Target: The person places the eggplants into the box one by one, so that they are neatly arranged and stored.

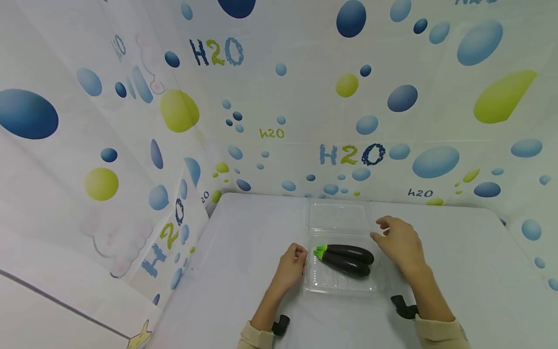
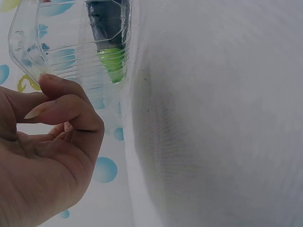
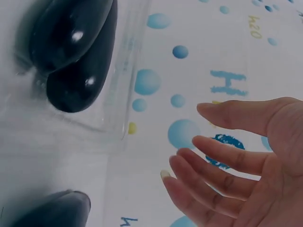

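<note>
the left hand (image 1: 291,265) pinches the left rim of the clear container (image 1: 337,286) on the bench (image 1: 244,242), fingers curled; the right hand (image 1: 400,244) hovers beside its right side, fingers apart, loosely bent. two eggplants (image 1: 347,261) lie inside, touching.

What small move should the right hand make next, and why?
Probably the right hand should grasp the open lid: two eggplants lie in the clear container, the left hand is at its left edge, and the right hand is empty, near the lid.

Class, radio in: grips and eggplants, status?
Left grip at left edge of clear container; right grip open, empty. Two eggplants inside. Open lid not covering them.
</note>
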{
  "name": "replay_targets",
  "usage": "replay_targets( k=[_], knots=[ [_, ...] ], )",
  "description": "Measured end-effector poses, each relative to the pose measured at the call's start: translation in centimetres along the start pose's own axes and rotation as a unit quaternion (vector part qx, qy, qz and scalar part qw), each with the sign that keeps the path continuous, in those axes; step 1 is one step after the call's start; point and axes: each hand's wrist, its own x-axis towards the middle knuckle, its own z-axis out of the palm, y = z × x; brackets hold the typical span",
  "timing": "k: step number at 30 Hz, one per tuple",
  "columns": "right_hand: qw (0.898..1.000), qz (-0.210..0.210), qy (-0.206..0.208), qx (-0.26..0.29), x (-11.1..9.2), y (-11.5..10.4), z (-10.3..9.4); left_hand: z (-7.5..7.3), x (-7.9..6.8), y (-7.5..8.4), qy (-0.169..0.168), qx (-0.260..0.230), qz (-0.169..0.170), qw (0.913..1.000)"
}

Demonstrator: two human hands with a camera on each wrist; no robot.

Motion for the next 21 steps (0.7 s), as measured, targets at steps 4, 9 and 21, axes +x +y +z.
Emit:
replay_targets(
  k=[4,9,21],
  knots=[
    [1.000,0.018,-0.014,-0.007,-0.4,0.6,-0.5,0.0,0.0,0.0,0.001,-0.007,0.001,1.0000],
    [0.998,0.038,-0.053,-0.027,-0.9,1.7,-1.0,0.0,-0.1,0.0,0.002,-0.010,0.004,0.9999],
    [0.986,0.119,-0.110,-0.048,-1.3,5.0,0.0,0.0,-0.3,0.3,0.005,-0.011,-0.002,0.9999]
  ],
)
